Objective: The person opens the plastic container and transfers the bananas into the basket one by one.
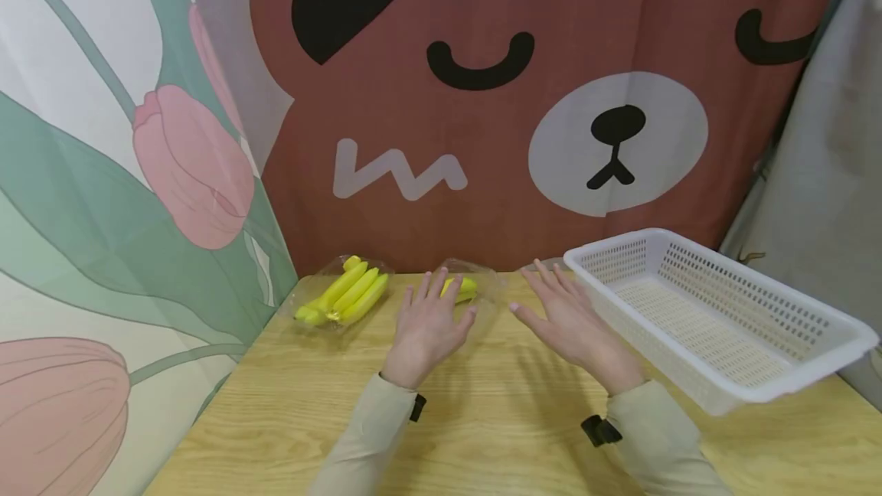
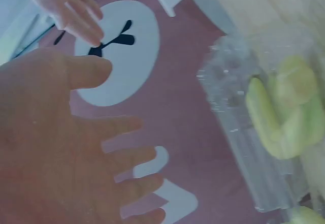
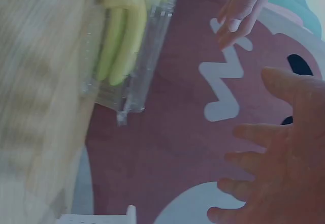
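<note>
Both hands are held out over the table with fingers straight and spread, holding nothing. My left hand [image 1: 427, 334] partly covers some yellow bananas [image 1: 468, 288] in a clear plastic box [image 1: 488, 282] at the table's back. The left wrist view shows bananas [image 2: 289, 127] inside the see-through box [image 2: 226, 76], off to the side of the fingers. Beside the white basket's near left corner is my right hand [image 1: 575, 321], palm down. Further left lies another bunch of bananas [image 1: 354, 293] in clear plastic.
A white perforated plastic basket [image 1: 696, 381] stands on the right of the wooden table [image 1: 276, 419]. A brown curtain [image 1: 496, 228] with a bear print hangs right behind the table. On the left hangs a tulip-print curtain [image 1: 96, 251].
</note>
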`<action>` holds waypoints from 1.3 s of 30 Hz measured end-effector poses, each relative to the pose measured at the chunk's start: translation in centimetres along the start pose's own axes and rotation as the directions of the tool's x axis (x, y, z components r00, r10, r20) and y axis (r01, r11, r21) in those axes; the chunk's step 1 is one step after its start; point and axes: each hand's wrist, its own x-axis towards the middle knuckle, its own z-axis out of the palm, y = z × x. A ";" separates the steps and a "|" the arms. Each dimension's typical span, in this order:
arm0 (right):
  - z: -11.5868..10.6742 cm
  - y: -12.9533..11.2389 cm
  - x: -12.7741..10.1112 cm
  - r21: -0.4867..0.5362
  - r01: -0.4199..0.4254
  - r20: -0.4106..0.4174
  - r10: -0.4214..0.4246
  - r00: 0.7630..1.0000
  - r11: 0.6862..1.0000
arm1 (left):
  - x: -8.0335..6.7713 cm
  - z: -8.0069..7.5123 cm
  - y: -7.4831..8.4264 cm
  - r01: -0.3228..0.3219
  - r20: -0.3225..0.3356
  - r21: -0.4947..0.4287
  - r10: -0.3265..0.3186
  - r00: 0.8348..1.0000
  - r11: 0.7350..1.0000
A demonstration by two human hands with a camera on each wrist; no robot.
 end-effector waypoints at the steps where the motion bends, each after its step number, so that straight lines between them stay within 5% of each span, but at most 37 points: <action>1: 0.2 0.1 0.1 0.010 0.009 0.001 -0.009 1.000 1.000 | 0.1 0.2 -0.1 -0.002 -0.006 0.004 0.002 1.000 1.000; 11: 1.6 0.8 0.5 0.081 0.052 0.014 -0.053 0.999 0.995 | 1.0 2.8 -1.3 0.004 0.016 -0.028 -0.003 1.000 1.000; 23: 2.5 2.1 0.6 0.090 -0.006 0.039 0.003 0.999 0.996 | 1.4 4.6 -2.5 0.010 0.056 -0.047 -0.007 0.998 0.999; 31: 2.9 2.8 0.8 0.099 -0.017 0.058 0.011 0.998 0.995 | 1.5 4.4 -3.7 -0.058 0.069 -0.124 0.067 0.995 0.991; 39: 3.4 3.4 0.7 0.118 -0.021 0.086 0.010 0.996 0.993 | 1.7 4.0 -5.2 -0.107 0.158 -0.272 0.154 0.975 0.956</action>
